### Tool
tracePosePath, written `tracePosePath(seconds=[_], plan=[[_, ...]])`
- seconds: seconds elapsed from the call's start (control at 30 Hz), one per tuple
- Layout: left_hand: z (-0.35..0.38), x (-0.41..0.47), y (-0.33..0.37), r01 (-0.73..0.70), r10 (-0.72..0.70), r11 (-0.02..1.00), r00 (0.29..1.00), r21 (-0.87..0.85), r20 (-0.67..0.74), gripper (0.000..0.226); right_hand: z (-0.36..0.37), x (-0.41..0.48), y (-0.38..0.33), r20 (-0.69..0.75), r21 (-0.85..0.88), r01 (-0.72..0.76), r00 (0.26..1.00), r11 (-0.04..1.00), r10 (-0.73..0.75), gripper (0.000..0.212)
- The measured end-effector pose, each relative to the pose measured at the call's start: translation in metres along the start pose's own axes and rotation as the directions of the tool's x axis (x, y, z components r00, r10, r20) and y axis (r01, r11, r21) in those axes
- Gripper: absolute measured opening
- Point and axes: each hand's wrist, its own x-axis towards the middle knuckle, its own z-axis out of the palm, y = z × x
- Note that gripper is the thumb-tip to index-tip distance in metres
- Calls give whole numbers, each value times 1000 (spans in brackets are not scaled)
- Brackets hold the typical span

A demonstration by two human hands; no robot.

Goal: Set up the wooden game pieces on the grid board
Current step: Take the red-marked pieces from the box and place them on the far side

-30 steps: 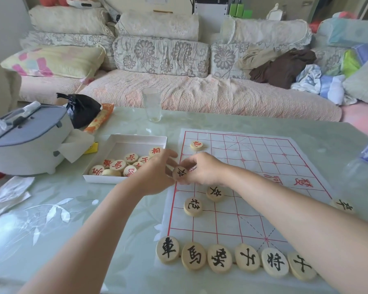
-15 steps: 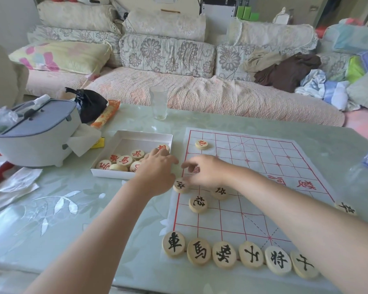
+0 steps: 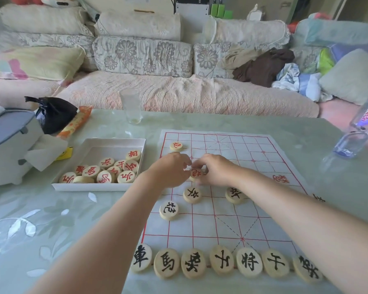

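Observation:
The white paper board (image 3: 263, 172) with a red grid lies on the table. A red-lettered wooden piece (image 3: 195, 173) sits low over the board's left-middle, pinched between the fingertips of my left hand (image 3: 170, 170) and my right hand (image 3: 216, 170). Three black-lettered pieces (image 3: 192, 194) lie just nearer to me. Several black-lettered pieces (image 3: 221, 263) form a row along the near edge. One red piece (image 3: 176, 146) rests at the far left of the grid. A white box (image 3: 87, 186) left of the board holds several red-lettered pieces.
An empty glass (image 3: 132, 107) stands beyond the box. A plastic bottle (image 3: 361, 128) is at the right table edge. At the left are a grey-and-white appliance (image 3: 9, 145), a tissue and a black bag (image 3: 53, 113). A sofa runs behind the table.
The black piece held between both hands a second ago now lies on the board. Both hands have shifted farther up the grid and now meet on a red piece.

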Motion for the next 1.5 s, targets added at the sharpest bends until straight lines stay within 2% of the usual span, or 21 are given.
tracePosePath(seconds=[0.07,0.2,0.37,0.53,0.6,0.77,0.87,1.0,1.1,1.23,1.37,1.5], plan=[[5,9,9,22,-24,997,999,-73,-31,34,0,1,7,-73,76,12,997,997,-7,33],[17,27,28,62,-88,963,992,-262,-88,36,-14,0,32,-182,198,2,983,980,35,53],[36,63,62,55,-84,959,992,-278,-94,38,-40,-4,71,-203,263,9,978,965,46,21],[51,112,100,-3,-36,956,992,-295,-125,48,-61,-3,126,-261,277,-81,952,957,156,32],[57,129,113,-22,-2,969,995,-246,-96,48,-68,-6,152,-296,276,-161,924,948,243,41],[77,157,136,-83,86,994,995,67,-43,49,-73,-15,208,-300,265,-283,884,922,358,28],[88,163,144,-94,97,983,995,156,-13,52,-70,-17,223,-281,237,-312,885,920,372,42],[99,163,145,-94,92,966,996,241,18,56,-68,-14,227,-297,190,-276,898,942,323,45],[102,162,145,-96,100,967,995,235,-3,57,-67,-10,225,-281,147,-282,907,948,313,55],[97,156,141,-101,110,976,993,195,-38,57,-71,-9,218,-267,123,-303,907,945,326,58],[84,142,130,-112,122,986,989,127,-79,48,-75,-8,195,-290,74,-278,913,958,287,55],[61,118,105,-103,117,990,982,95,-148,31,-73,1,143,-276,95,-156,945,983,177,43]])
